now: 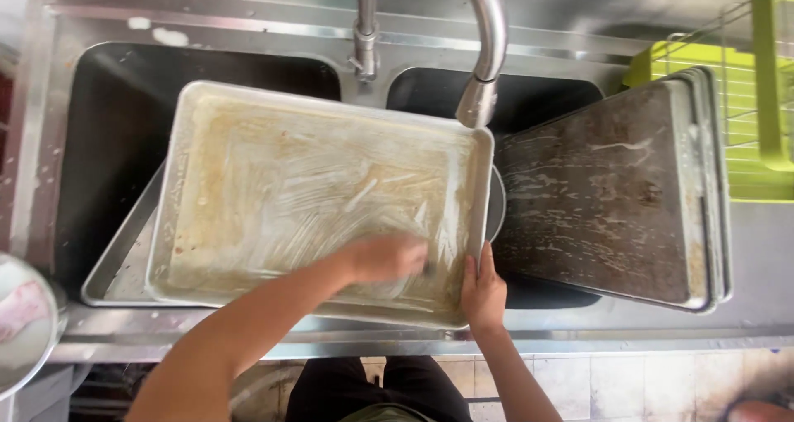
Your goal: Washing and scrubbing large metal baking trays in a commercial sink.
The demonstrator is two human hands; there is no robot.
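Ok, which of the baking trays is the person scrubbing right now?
The soapy, light-coloured tray over the left basin: the left hand rubs inside it and the right hand grips its corner. The dark stacked trays at right lie untouched.

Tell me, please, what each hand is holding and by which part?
The right hand grips the soapy baking tray by its right rim, near the corner. The left hand presses inside it, blurred; what it holds cannot be told.

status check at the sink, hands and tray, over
Left hand pressed on soapy baking tray, blurred. Right hand grips tray's near right corner. Tray sits across the sink under the faucet. Stacked trays crowd the right.
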